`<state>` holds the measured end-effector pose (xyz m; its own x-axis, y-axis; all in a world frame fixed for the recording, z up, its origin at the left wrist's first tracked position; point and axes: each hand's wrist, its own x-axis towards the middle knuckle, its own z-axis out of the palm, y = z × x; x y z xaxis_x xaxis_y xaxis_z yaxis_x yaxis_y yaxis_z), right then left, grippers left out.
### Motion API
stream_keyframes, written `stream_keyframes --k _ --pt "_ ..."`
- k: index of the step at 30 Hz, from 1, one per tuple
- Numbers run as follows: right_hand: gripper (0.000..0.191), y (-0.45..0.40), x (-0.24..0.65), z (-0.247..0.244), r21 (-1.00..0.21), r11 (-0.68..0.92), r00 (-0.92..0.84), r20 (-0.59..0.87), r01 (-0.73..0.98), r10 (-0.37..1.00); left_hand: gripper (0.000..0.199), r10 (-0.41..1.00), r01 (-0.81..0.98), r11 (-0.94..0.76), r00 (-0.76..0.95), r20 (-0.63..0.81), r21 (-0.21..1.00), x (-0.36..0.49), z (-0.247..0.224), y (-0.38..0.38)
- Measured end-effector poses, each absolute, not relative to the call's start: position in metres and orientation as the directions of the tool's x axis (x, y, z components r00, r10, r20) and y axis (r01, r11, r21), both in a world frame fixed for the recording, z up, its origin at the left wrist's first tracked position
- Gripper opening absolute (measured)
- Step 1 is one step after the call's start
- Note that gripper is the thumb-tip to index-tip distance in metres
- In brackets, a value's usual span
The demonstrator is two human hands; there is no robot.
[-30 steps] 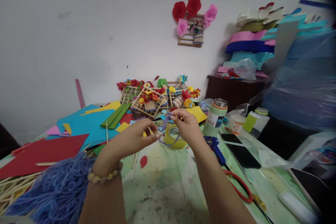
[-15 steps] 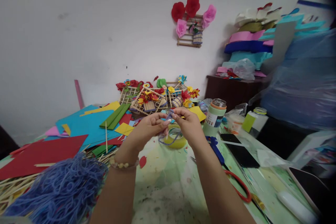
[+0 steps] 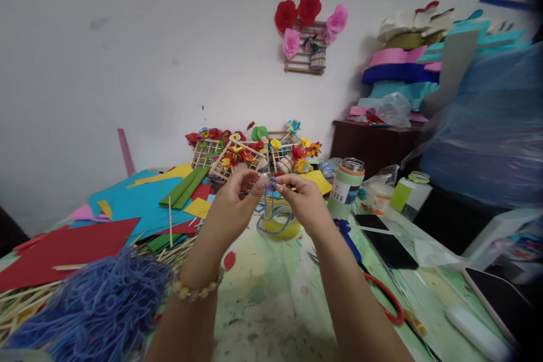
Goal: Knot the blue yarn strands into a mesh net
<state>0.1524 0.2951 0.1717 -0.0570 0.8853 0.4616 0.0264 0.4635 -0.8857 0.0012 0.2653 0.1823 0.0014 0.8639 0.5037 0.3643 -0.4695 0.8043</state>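
My left hand (image 3: 236,199) pinches a strand of purple-blue yarn (image 3: 266,206) between thumb and forefinger. Facing it, my right hand (image 3: 303,199) has its fingertips closed on the same yarn, where it bunches between the two hands. A loop of the strand hangs down in front of a roll of yellow tape (image 3: 292,230) standing just beyond on the table. Whether the yarn is knotted between the fingertips is too small to tell. A big heap of blue yarn (image 3: 97,300) lies to the left of my left forearm.
Coloured paper sheets (image 3: 85,246) and thin sticks spread over the left side. Flower-decorated stick frames (image 3: 237,158) lean at the back. On the right are a jar (image 3: 345,186), a black phone (image 3: 390,249), red-handled scissors (image 3: 392,300) and a blue-handled tool (image 3: 348,237).
My left hand has turned and drawn slightly left, its fingers more upright. The yarn now hangs in a longer loop below the fingertips. My right hand stays nearly in place.
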Motion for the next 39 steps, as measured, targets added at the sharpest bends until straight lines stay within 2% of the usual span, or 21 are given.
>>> stream_keyframes --k 4,6,9,12,14,16,21,23,28,33,36,39 --pt "0.01 0.293 0.149 0.172 -0.865 0.496 -0.053 0.493 0.078 0.869 0.039 0.845 0.551 -0.465 0.044 0.532 0.693 0.02 0.175 0.267" --pt "0.013 0.294 0.148 0.171 -0.869 0.489 -0.033 0.488 0.072 0.872 0.031 0.847 0.569 -0.471 0.079 0.525 0.674 0.025 0.174 0.268" --pt "0.011 0.294 0.149 0.171 -0.897 0.44 -0.037 0.442 -0.049 0.896 0.028 0.843 0.438 -0.511 0.089 0.53 0.74 0.026 0.173 0.272" --pt "0.022 0.292 0.153 0.175 -0.907 0.364 -0.111 0.392 -0.211 0.913 0.036 0.848 0.328 -0.513 0.051 0.527 0.793 0.02 0.173 0.277" --pt "0.027 0.29 0.156 0.177 -0.908 0.333 -0.148 0.377 -0.255 0.914 0.04 0.857 0.284 -0.501 0.032 0.514 0.817 0.015 0.172 0.281" --pt "0.029 0.289 0.159 0.178 -0.916 0.334 -0.155 0.371 -0.223 0.915 0.041 0.868 0.247 -0.487 0.032 0.496 0.838 0.01 0.17 0.284" --pt "0.034 0.29 0.166 0.175 -0.939 0.34 -0.218 0.321 0.056 0.922 0.041 0.882 0.26 -0.462 0.038 0.469 0.848 0.004 0.169 0.286" --pt "0.039 0.291 0.169 0.173 -0.943 0.311 -0.243 0.276 0.119 0.93 0.04 0.886 0.281 -0.451 0.028 0.463 0.847 0.002 0.169 0.285" --pt "0.044 0.294 0.175 0.173 -0.968 0.247 -0.211 0.23 0.055 0.95 0.04 0.886 0.352 -0.444 0.031 0.463 0.824 -0.009 0.172 0.283" --pt "0.044 0.294 0.177 0.174 -0.96 0.276 -0.145 0.266 0.048 0.953 0.046 0.894 0.387 -0.447 0.158 0.419 0.807 -0.018 0.176 0.279" --pt "0.044 0.293 0.176 0.175 -0.96 0.277 -0.143 0.271 0.027 0.952 0.05 0.91 0.341 -0.411 0.213 0.357 0.845 -0.015 0.176 0.279" --pt "0.045 0.291 0.175 0.177 -0.965 0.262 -0.156 0.26 -0.008 0.953 0.055 0.904 0.205 -0.405 0.234 0.357 0.891 -0.004 0.173 0.282"
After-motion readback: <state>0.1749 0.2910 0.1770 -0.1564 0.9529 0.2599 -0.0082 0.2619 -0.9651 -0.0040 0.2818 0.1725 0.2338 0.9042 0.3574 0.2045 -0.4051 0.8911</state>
